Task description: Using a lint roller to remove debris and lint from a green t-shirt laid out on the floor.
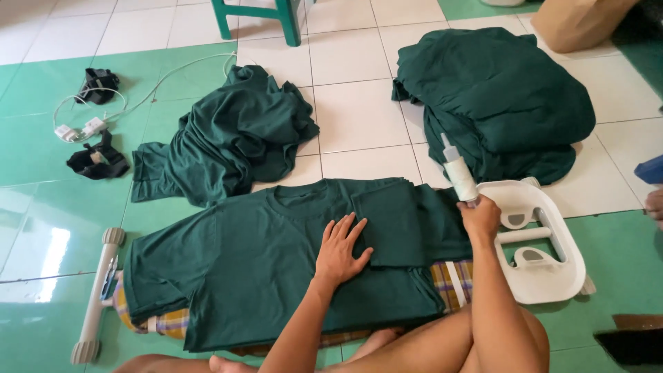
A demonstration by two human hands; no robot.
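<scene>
- Left hand [340, 250] lies flat, fingers [345, 228] spread and released, pressing the dark green T-shirt [255, 262] spread on the floor.
- The shirt lies directly under those fingers, a folded sleeve just beyond the fingertips.
- Its long axis runs away from the person, collar pointing to the far side.
- Right hand [480, 215] is clenched round a white lint roller [458, 173]; roller rises above the fingers, tilted leftward.

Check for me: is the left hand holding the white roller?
No, the left hand lies flat on the green shirt; the right hand grips the white roller.
</scene>
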